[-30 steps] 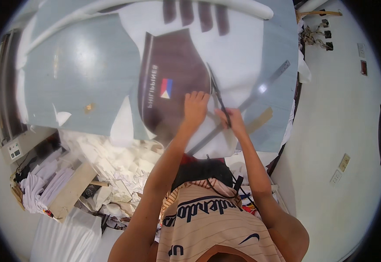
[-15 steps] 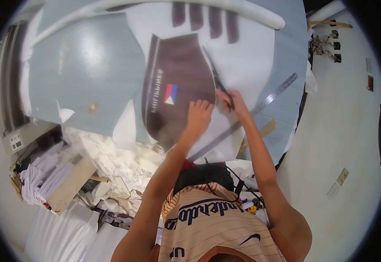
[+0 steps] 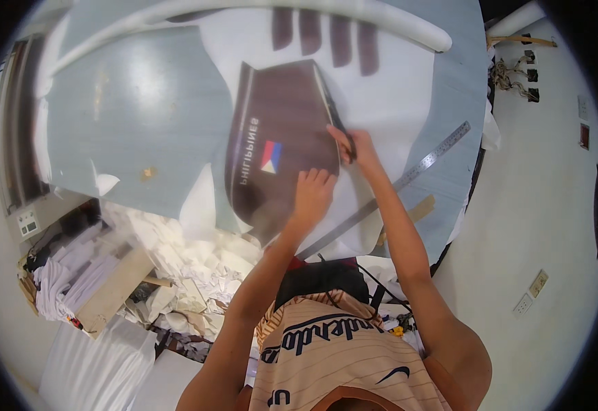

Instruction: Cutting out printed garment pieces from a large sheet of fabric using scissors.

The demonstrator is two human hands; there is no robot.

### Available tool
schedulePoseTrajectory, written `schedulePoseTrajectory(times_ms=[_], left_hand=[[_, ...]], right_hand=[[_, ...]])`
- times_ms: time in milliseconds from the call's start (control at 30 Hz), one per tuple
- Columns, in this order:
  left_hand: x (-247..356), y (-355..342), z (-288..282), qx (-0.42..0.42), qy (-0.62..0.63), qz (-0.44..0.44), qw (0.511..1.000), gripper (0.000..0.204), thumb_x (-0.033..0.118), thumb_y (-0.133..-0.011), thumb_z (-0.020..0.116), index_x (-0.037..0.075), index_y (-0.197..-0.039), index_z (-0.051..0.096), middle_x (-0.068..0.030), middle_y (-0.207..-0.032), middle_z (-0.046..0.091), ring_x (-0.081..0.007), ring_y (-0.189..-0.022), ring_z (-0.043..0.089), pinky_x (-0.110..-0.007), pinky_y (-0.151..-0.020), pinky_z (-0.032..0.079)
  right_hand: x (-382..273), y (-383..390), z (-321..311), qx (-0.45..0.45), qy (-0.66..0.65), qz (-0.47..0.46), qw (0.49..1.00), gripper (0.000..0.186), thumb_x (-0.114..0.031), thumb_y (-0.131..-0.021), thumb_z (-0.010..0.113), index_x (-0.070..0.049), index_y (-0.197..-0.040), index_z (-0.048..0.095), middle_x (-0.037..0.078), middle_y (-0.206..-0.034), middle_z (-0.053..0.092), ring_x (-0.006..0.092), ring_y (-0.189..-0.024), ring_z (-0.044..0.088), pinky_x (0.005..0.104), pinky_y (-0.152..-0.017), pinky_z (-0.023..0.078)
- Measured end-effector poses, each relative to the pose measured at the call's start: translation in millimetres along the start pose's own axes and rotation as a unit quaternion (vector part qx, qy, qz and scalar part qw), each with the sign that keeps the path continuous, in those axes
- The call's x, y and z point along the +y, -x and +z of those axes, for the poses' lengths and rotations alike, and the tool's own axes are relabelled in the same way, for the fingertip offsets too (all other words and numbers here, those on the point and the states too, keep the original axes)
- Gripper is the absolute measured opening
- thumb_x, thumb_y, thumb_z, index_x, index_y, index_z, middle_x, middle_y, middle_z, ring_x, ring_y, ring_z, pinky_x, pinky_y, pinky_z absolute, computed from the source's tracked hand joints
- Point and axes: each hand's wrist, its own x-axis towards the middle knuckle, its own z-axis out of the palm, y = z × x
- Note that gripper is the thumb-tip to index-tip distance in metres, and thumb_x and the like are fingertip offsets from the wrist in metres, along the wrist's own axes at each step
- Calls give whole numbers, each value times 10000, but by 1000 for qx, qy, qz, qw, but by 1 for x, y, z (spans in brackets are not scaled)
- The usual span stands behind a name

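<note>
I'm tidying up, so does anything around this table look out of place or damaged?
Yes. White scraps lie heaped messily below the near edge of the table, at left, like unswept waste. At upper right, tangled wires sit exposed by the wall. A brownish patch mars the table's left side, perhaps a stain or tear.

**One ruler [image 3: 443, 146], one pair of scissors [image 3: 352, 152]**

You have two hands in view: one left hand [image 3: 315, 196] and one right hand [image 3: 365, 148]. Before you there is one table [image 3: 141, 109], and on it you can count one brown panel [image 3: 292, 103] with one small flag [image 3: 271, 157], four dark strips [image 3: 341, 41] in a row, and one tan strip [image 3: 419, 209]. You see two white rolls [image 3: 408, 26], one on the table and one beyond it. On your right wall you find four plates [image 3: 522, 305]. The pale scraps [image 3: 200, 267] pile up too thickly for you to count.
</note>
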Motion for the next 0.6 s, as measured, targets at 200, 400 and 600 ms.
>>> schedulePoseTrajectory(times_ms=[200,400,600], left_hand=[[-3,2,-4,11,38,-24,999,126,60,-777,690,102,-809,576,-66,-793,519,-267,-788,533,-417,-732,379],[-10,15,-9,16,55,-48,997,145,43,-754,703,91,-820,582,-71,-810,546,-267,-817,560,-420,-748,395],[-22,26,-16,22,65,-56,996,67,100,-788,662,93,-816,602,-81,-808,579,-280,-806,582,-436,-730,396]], right_hand=[[-2,7,22,28,1,22,999,498,-452,-838,832,-101,-623,551,-24,-539,499,76,-412,465,256,-400,353],[5,16,56,29,-103,24,994,507,-465,-858,808,-131,-613,517,-28,-545,493,73,-413,451,243,-418,355],[8,37,69,30,-81,-12,996,467,-464,-1000,597,-89,-728,539,3,-620,495,103,-489,462,272,-485,360]])
